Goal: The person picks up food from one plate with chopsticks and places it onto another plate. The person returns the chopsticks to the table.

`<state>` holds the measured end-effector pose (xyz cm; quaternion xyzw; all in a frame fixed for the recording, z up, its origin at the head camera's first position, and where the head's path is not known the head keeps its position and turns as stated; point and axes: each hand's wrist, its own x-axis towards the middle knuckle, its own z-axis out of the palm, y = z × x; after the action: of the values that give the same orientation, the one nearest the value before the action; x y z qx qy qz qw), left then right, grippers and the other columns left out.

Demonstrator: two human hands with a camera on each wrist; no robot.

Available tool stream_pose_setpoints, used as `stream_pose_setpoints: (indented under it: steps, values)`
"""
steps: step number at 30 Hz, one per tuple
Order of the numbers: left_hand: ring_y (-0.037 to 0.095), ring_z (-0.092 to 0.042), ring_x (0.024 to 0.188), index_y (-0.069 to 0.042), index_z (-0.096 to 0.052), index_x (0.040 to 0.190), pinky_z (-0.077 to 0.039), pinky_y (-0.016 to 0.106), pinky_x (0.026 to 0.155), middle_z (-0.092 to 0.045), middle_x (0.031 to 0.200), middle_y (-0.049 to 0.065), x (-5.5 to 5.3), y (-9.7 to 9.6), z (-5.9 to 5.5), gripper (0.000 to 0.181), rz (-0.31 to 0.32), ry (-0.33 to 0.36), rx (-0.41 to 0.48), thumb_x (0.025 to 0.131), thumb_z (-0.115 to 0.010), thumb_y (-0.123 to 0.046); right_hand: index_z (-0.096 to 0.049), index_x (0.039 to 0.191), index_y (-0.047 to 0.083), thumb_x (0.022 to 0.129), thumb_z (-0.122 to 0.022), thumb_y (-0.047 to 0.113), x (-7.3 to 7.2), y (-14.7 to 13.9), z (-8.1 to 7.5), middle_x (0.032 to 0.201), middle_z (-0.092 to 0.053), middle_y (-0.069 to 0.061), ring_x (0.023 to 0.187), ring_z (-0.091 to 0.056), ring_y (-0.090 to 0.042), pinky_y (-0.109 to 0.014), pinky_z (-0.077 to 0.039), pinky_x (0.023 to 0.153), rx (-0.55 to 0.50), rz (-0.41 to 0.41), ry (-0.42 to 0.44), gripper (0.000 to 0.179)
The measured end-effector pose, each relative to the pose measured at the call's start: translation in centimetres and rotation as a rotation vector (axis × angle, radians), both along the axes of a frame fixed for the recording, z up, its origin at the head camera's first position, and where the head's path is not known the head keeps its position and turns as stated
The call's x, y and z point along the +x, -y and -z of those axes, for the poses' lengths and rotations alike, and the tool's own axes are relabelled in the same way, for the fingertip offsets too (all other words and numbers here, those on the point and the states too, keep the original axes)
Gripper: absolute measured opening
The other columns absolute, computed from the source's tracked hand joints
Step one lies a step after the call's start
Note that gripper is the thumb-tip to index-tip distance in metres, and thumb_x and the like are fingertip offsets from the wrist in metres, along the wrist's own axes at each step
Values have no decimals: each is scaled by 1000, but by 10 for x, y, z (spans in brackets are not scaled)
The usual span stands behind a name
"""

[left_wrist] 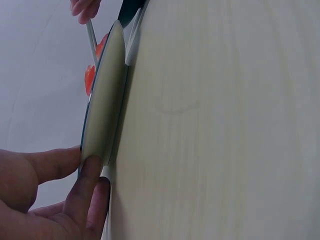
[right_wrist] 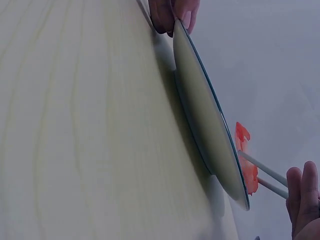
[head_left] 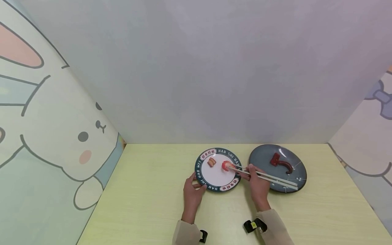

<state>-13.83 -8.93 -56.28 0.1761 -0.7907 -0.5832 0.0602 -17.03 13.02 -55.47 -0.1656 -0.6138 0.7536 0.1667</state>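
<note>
In the head view, my left hand [head_left: 193, 192] grips the near left rim of a white plate [head_left: 212, 175] with a dark green lettered border. The left wrist view shows the thumb at the rim and fingers under it. My right hand [head_left: 258, 183] holds a pair of pale chopsticks [head_left: 293, 185] over the plate's right side. Their tips are at a red-and-white piece that looks like shrimp [head_left: 225, 165], on the plate. Left of it lies a small brown-and-cream striped piece like pork belly [head_left: 211, 162]. The right wrist view shows the chopstick tips against the red piece [right_wrist: 248, 175].
A dark grey-blue plate [head_left: 260, 158] stands to the right, partly behind the right hand and chopsticks. On it lie a dark red chunk [head_left: 275, 159] and a curved brown-red piece [head_left: 286, 166]. A pale wall [head_left: 196, 85] rises behind the light wooden table [head_left: 147, 190].
</note>
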Motion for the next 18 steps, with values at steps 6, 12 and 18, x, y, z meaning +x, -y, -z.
stream_pose_setpoints:
  steps: [6,12,18]
  values:
    - [23,-70,95,8,-52,148,-61,31,72,-58,125,17,0,0,-1,70,4,-7,11,84,-79,10,-63,116,-24,107,-62,14,0,-5,-1,85,-76,-4,65,-76,-8,-24,-62,71,-47,15,-25,39]
    - [24,-70,94,9,-52,148,-61,30,72,-59,125,18,0,0,-1,70,6,-13,12,83,-79,11,-65,115,-21,108,-62,19,2,-11,-2,88,-76,0,68,-76,-5,-23,-62,74,9,11,4,41]
    - [23,-70,94,8,-52,148,-61,31,72,-59,124,18,0,0,-1,70,4,-5,6,83,-79,11,-65,117,-20,109,-60,21,5,-18,-5,89,-79,-2,68,-76,-5,-19,-60,76,36,-2,15,42]
